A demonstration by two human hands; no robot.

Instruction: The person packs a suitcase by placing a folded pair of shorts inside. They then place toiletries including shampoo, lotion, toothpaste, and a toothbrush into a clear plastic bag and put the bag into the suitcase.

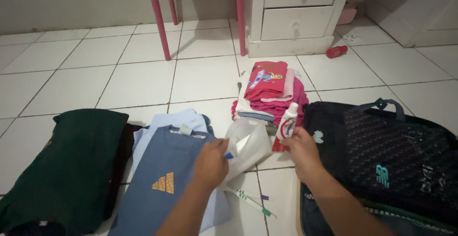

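My right hand [301,151] grips a white and red toothpaste tube [287,120], held upright over the floor tiles beside a black backpack [391,155]. My left hand [211,163] pinches the edge of a clear plastic bag [248,143], with a small blue piece at its fingertips. The bag hangs open between the two hands. Under my left forearm lies a blue folded shirt [162,188] with an orange mark. Two toothbrushes [250,201] lie on the tile below the bag.
A dark green folded garment [71,164] lies at the left. A stack of red and pink clothes [269,90] sits behind the bag. A white drawer unit [296,16], pink table legs [157,19] and a small red object [337,51] stand farther back.
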